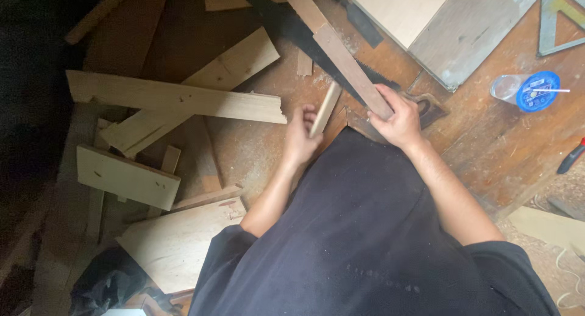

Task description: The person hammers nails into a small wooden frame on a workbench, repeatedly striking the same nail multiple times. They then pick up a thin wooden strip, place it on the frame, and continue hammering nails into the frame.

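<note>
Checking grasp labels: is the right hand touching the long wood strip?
Touching. The head view shows the right hand with fingers wrapped around the lower end of the long wood strip.

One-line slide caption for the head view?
Left hand holds a short wood strip, right hand a longer batten, over a handsaw.

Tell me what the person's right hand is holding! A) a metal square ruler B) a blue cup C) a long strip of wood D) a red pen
C: the right hand is wrapped around the near end of a long strip of wood that lies across the saw, while the left hand holds a shorter, thin wood piece.
</note>
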